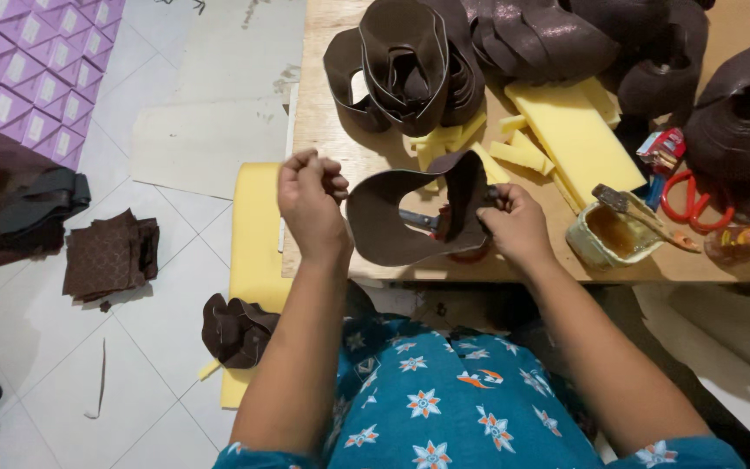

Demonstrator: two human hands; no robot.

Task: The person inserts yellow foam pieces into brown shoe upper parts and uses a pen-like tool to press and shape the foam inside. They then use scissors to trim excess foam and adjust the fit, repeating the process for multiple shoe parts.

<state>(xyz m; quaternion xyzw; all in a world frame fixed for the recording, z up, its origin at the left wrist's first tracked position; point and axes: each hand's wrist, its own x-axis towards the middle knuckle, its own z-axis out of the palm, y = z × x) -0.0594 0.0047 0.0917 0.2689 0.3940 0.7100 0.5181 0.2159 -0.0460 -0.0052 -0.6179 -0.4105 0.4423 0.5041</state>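
My right hand [514, 224] grips a curved dark brown leather piece [392, 217] by its right end, holding it just above the wooden table [332, 130]. A small tool with a dark handle shows behind the piece, near my right fingers. My left hand [310, 195] hovers to the left of the piece with its fingers curled shut and nothing visible in them. It does not touch the leather.
A glue pot [605, 236] with a brush sits to the right, beside red scissors [683, 198]. Yellow foam pieces [566, 130] and piles of brown leather parts [410, 61] fill the back of the table. Leather scraps [110, 254] and purple boxes [32, 69] are on the floor at left.
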